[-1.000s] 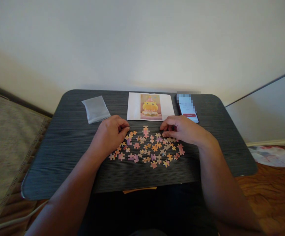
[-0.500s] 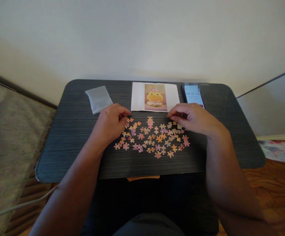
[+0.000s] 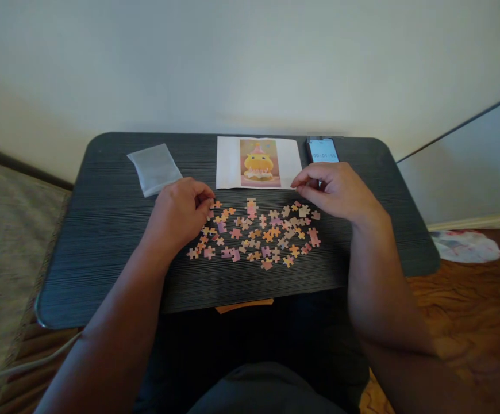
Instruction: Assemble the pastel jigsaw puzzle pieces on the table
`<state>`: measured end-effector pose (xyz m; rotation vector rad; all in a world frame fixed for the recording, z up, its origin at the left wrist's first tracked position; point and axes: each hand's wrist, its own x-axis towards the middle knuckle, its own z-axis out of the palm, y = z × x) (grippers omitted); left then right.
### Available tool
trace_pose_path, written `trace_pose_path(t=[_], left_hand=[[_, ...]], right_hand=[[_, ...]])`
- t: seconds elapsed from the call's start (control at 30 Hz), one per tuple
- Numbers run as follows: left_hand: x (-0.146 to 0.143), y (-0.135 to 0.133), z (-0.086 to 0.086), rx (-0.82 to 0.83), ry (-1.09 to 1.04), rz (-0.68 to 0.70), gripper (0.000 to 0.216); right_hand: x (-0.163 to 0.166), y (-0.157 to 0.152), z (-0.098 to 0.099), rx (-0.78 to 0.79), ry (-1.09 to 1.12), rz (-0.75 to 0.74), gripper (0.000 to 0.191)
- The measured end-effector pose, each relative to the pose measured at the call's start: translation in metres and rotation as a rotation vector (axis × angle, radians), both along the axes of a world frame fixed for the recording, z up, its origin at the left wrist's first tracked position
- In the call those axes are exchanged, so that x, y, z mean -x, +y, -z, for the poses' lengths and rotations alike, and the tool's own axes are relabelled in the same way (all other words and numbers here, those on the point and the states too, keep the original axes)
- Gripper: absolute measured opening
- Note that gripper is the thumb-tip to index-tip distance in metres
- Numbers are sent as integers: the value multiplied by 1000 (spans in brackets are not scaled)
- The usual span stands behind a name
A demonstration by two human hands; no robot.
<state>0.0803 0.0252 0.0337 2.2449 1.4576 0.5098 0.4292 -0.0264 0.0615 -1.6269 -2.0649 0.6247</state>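
Several small orange, pink and yellow puzzle pieces [image 3: 254, 233] lie scattered on a dark striped table [image 3: 103, 241]. My left hand [image 3: 180, 213] rests at the left edge of the pile, fingers curled and pinched around a piece I can barely see. My right hand [image 3: 340, 190] hovers at the pile's upper right, thumb and fingers pinched together near the corner of the picture sheet; what they hold is hidden. A white sheet with a picture of a yellow figure [image 3: 258, 163] lies behind the pieces.
A clear plastic bag [image 3: 154, 168] lies at the back left of the table. A phone [image 3: 322, 150] with a lit screen sits at the back right. A wall stands just behind the table. Crumpled cloth [image 3: 465, 246] lies on the floor to the right.
My right hand has lifted off the pieces and moved back toward the picture sheet. My left hand has stayed at the pile's left edge. The camera view has shifted.
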Motion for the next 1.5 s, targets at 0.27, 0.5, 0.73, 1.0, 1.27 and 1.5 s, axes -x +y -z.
trace_pose_path(t=[0.27, 0.5, 0.73, 1.0, 1.27, 1.5], left_hand=[[0, 0, -2, 50, 15, -11, 21], [1, 2, -1, 70, -4, 45, 28], [2, 3, 2, 47, -12, 59, 29], [1, 2, -1, 57, -25, 58, 31], [2, 4, 2, 55, -18, 76, 28], [1, 6, 4, 51, -7, 69, 29]], right_hand=[[-13, -7, -4, 124, 34, -5, 16], [-20, -21, 3, 208, -64, -24, 19], [-14, -36, 15, 160, -44, -28, 5], [-10, -61, 16, -38, 35, -1, 6], [8, -101, 37, -274, 40, -29, 8], [9, -117, 47, -203, -61, -114, 17]])
